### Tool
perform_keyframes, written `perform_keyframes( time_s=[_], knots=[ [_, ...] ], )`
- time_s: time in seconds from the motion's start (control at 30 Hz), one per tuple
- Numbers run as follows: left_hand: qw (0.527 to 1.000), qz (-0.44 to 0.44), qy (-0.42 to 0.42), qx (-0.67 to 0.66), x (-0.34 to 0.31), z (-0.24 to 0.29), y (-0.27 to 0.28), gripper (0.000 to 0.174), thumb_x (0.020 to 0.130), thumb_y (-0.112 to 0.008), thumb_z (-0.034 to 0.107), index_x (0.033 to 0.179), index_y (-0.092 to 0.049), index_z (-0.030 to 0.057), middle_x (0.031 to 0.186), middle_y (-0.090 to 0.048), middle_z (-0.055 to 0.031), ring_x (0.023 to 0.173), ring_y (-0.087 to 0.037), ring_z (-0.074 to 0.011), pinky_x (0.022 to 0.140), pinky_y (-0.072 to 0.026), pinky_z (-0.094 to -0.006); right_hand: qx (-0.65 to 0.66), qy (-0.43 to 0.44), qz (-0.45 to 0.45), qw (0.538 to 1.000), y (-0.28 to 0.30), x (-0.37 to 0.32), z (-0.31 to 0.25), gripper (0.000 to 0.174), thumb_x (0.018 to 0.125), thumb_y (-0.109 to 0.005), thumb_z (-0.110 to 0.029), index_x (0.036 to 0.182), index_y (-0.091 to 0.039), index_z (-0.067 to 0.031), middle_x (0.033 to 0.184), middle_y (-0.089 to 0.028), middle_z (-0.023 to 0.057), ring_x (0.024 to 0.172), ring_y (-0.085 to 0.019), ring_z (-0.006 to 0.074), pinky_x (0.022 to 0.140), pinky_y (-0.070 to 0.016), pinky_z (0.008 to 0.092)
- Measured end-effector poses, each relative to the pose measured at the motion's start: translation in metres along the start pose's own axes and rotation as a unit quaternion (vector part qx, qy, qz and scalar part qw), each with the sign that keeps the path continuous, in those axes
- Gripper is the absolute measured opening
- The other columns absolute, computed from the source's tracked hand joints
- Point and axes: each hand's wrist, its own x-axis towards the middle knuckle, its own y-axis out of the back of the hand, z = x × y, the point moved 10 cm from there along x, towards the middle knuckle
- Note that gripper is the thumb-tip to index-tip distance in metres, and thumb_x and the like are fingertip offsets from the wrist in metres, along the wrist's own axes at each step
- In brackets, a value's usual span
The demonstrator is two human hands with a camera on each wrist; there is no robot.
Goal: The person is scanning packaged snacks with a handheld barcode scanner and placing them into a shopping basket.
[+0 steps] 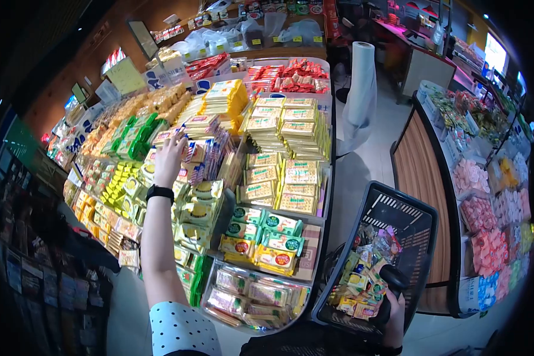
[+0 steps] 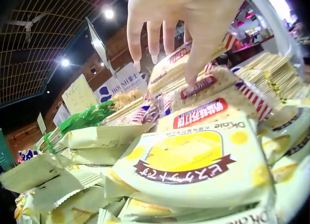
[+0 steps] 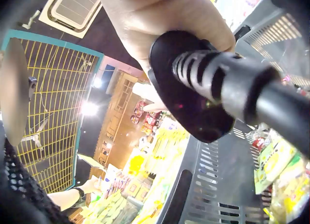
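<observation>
My left hand reaches over the display of packaged biscuits, a dark watch on its wrist. In the left wrist view that hand hangs with fingers spread over clear biscuit packs with red labels and striped ends. Its thumb points down right at one pack. Closest to that camera lies a pale lemon biscuit packet. My right hand grips a black handle at the shopping basket. Inside the basket lie several mixed snack packets.
Biscuit stacks and green-and-yellow packets fill neighbouring bins. A roll of plastic bags stands beyond the display's right edge. Across the aisle is a wood-sided candy counter. Price signs rise behind the goods.
</observation>
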Motion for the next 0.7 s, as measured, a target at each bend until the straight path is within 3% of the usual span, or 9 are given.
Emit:
perform_keyframes(
  time_s=[0.03,0.07,0.13,0.23,0.37,0.4,0.47,0.6,0.7],
  knots=[
    [1.000,0.007,-0.007,0.002,0.007,-0.005,-0.020,0.035,0.077,-0.051,0.004,0.110,-0.053,0.0144,0.107,-0.052,-0.0066,0.099,-0.052,-0.0244,0.069,-0.0483,-0.0377,-0.016,-0.005,0.005,1.000,0.005,0.003,0.005,0.025,0.085,-0.051,-0.011,0.107,-0.045,-0.0004,0.081,-0.058,0.0088,0.050,-0.054,0.0135,0.043,-0.0439,0.0244],
    [0.999,-0.031,-0.002,-0.007,0.012,-0.008,-0.038,0.054,0.068,-0.055,-0.005,0.119,-0.048,0.0125,0.112,-0.050,-0.0086,0.100,-0.051,-0.0272,0.070,-0.0494,-0.0363,-0.014,-0.004,0.010,1.000,0.001,0.002,0.004,0.025,0.085,-0.051,-0.011,0.107,-0.045,-0.0004,0.081,-0.058,0.0088,0.050,-0.054,0.0135,0.043,-0.0439,0.0244],
    [0.996,0.004,0.024,-0.091,0.020,-0.014,-0.053,0.064,0.068,-0.049,-0.011,0.127,-0.039,0.0117,0.116,-0.047,-0.0117,0.102,-0.050,-0.0306,0.072,-0.0490,-0.0394,0.010,0.008,0.040,0.999,-0.003,0.000,-0.001,0.025,0.084,-0.052,-0.009,0.106,-0.046,0.0004,0.081,-0.059,0.0097,0.050,-0.054,0.0139,0.043,-0.0442,0.0248],
    [0.995,0.019,0.059,-0.080,0.023,-0.009,-0.036,0.072,0.073,-0.045,-0.012,0.137,-0.025,0.0146,0.111,-0.047,-0.0133,0.096,-0.053,-0.0309,0.066,-0.0499,-0.0368,-0.026,0.008,0.068,0.997,-0.013,-0.007,-0.013,0.022,0.082,-0.056,-0.014,0.099,-0.049,-0.0012,0.077,-0.059,0.0079,0.049,-0.053,0.0123,0.045,-0.0448,0.0254],
    [0.996,0.085,0.035,-0.015,0.015,0.006,-0.005,0.068,0.071,-0.048,-0.011,0.133,-0.032,0.0122,0.122,-0.044,-0.0158,0.100,-0.053,-0.0309,0.072,-0.0486,-0.0372,-0.005,-0.007,0.073,0.997,-0.009,-0.003,-0.014,0.027,0.081,-0.057,-0.010,0.104,-0.047,0.0012,0.077,-0.060,0.0096,0.049,-0.055,0.0143,0.045,-0.0455,0.0263],
    [0.997,0.044,0.061,-0.026,0.016,0.016,0.013,0.066,0.070,-0.047,-0.010,0.131,-0.034,0.0103,0.122,-0.044,-0.0169,0.102,-0.052,-0.0321,0.077,-0.0472,-0.0372,-0.012,-0.004,0.080,0.997,-0.008,-0.001,-0.015,0.027,0.081,-0.058,-0.010,0.104,-0.048,0.0001,0.075,-0.059,0.0085,0.048,-0.055,0.0139,0.044,-0.0451,0.0262],
    [0.993,0.096,0.039,-0.061,0.012,0.037,0.048,0.064,0.070,-0.047,-0.010,0.129,-0.036,0.0093,0.122,-0.044,-0.0172,0.104,-0.050,-0.0329,0.081,-0.0455,-0.0377,-0.008,-0.012,0.056,0.998,-0.010,0.001,-0.018,0.024,0.081,-0.058,-0.011,0.101,-0.049,-0.0012,0.071,-0.057,0.0069,0.048,-0.054,0.0137,0.044,-0.0442,0.0255],
    [0.968,0.123,-0.046,-0.216,-0.006,0.126,0.122,0.054,0.071,-0.061,-0.001,0.121,-0.044,0.0082,0.120,-0.046,-0.0139,0.108,-0.048,-0.0319,0.088,-0.0420,-0.0367,0.049,-0.016,0.076,0.996,0.009,0.003,-0.011,0.025,0.081,-0.059,-0.015,0.102,-0.051,-0.0034,0.079,-0.060,0.0061,0.053,-0.055,0.0117,0.047,-0.0463,0.0249],
    [0.918,0.031,-0.085,-0.387,-0.034,0.221,0.144,0.047,0.070,-0.062,-0.004,0.115,-0.047,0.0044,0.114,-0.050,-0.0146,0.108,-0.048,-0.0310,0.091,-0.0404,-0.0364,0.130,0.029,0.156,0.979,0.042,-0.001,-0.013,0.024,0.082,-0.058,-0.014,0.103,-0.051,-0.0039,0.078,-0.059,0.0062,0.052,-0.054,0.0128,0.045,-0.0455,0.0259]
  ],
)
